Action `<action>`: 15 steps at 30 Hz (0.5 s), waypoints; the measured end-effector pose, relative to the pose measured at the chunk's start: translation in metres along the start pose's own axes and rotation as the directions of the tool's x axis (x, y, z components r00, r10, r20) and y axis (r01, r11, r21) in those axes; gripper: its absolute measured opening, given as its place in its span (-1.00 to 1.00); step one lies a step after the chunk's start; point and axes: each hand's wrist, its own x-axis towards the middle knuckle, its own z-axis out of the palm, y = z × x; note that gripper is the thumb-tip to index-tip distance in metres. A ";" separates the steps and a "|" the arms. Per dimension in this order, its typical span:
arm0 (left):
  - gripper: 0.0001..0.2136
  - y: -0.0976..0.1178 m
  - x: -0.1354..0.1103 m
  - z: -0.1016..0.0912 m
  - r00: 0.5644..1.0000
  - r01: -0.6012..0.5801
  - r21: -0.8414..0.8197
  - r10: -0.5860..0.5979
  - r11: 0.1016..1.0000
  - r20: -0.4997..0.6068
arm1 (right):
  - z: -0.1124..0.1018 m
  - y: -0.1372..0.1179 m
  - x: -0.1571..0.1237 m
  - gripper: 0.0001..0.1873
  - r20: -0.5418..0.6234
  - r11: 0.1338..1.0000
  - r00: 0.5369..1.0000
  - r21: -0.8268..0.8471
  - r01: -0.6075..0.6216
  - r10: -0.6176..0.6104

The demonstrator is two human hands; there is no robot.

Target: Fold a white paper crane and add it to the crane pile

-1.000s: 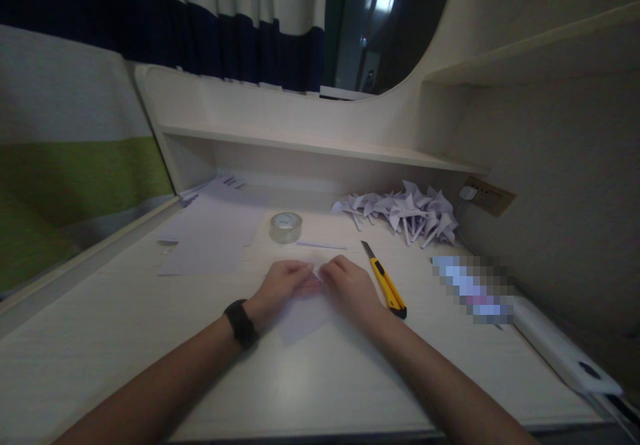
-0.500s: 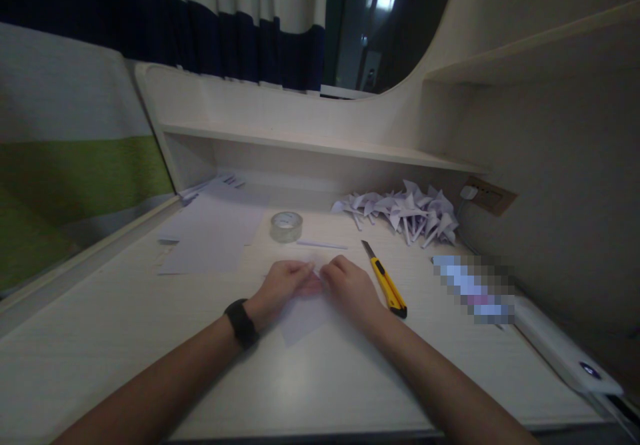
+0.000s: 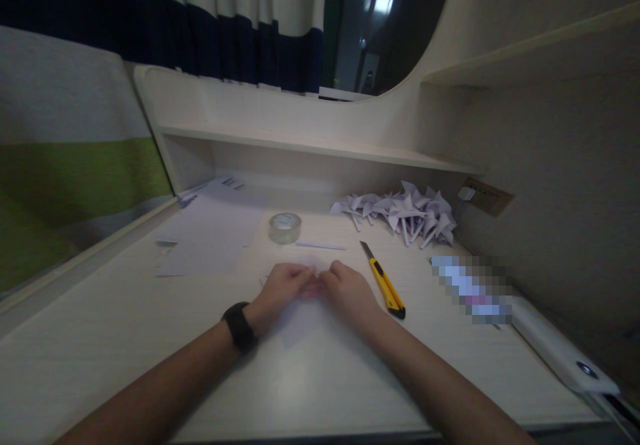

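1. Pale wooden desk [image 3: 125, 365] carried everything; the work was in its centre, prob. for elbow room.
2. Loose white paper sheets [image 3: 210, 238] lay far left, near but apart from the hands.
3. Heap of folded white paper shapes [image 3: 405, 213] sat at back right, out of the way.
4. Small white paper piece [image 3: 300, 318] lay flat under both hands.
5. Left hand [image 3: 280, 288], w/ black wristband, and right hand [image 3: 350, 291] had fingers curled, tips pinching the paper's top edge, seemingly to press a crease.
6. Yellow utility knife [image 3: 385, 285] lay just beside right hand; clear tape roll [image 3: 285, 227] behind.
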 end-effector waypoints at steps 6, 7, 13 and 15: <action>-0.67 -0.008 0.002 -0.003 1.000 -0.007 -0.002 0.007 1.000 0.012 | 0.004 0.002 0.001 -0.87 -0.034 0.986 0.998 0.155 -0.053 0.059; -0.67 -0.008 0.003 -0.003 1.000 -0.007 0.000 0.007 1.000 0.018 | 0.005 0.003 0.001 -0.87 -0.046 0.984 0.997 0.171 -0.052 0.060; -0.63 -0.003 0.001 -0.003 0.999 0.012 0.023 -0.012 1.000 0.039 | 0.006 0.003 -0.002 -0.89 -0.080 0.999 0.996 0.027 0.047 -0.045; -0.61 -0.002 0.001 -0.003 0.998 0.016 0.031 -0.018 0.999 0.054 | 0.006 0.004 -0.002 -0.88 -0.091 0.995 0.991 -0.012 0.098 -0.099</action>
